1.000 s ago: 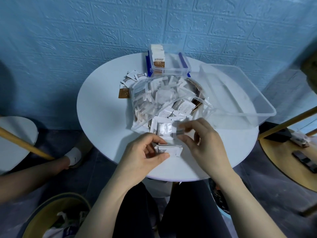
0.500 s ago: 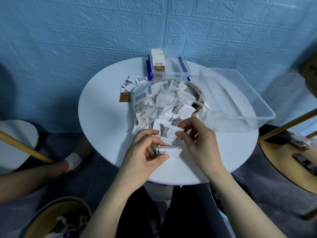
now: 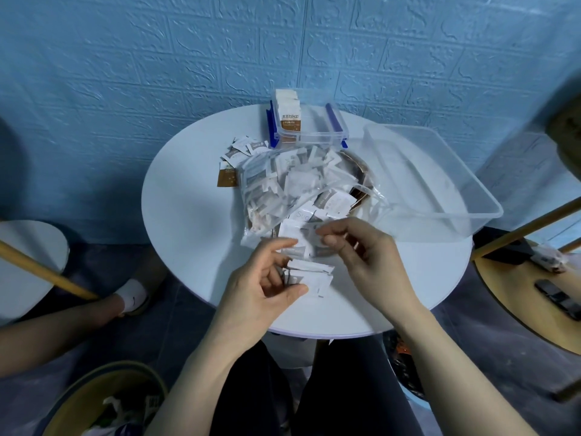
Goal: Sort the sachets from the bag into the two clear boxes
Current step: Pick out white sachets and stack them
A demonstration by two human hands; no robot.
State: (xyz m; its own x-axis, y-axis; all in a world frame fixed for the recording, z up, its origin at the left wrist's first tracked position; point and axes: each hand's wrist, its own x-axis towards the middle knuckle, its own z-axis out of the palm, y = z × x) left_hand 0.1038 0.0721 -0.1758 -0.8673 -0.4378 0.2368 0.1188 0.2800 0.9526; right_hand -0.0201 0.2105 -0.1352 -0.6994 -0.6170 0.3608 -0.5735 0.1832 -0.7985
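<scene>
Early days I'd say: the bag (image 3: pixel 283 184) mid-table is packed with sachets, the small box (image 3: pixel 309 127) has one row, the big box (image 3: pixel 440 184) looks bare. Left hand (image 3: pixel 261 287) pinches a stack (image 3: pixel 309 273) near the table (image 3: pixel 188 215) edge; right hand (image 3: pixel 361 256) pinches another sachet (image 3: pixel 297 239). Room left of the bag.
</scene>
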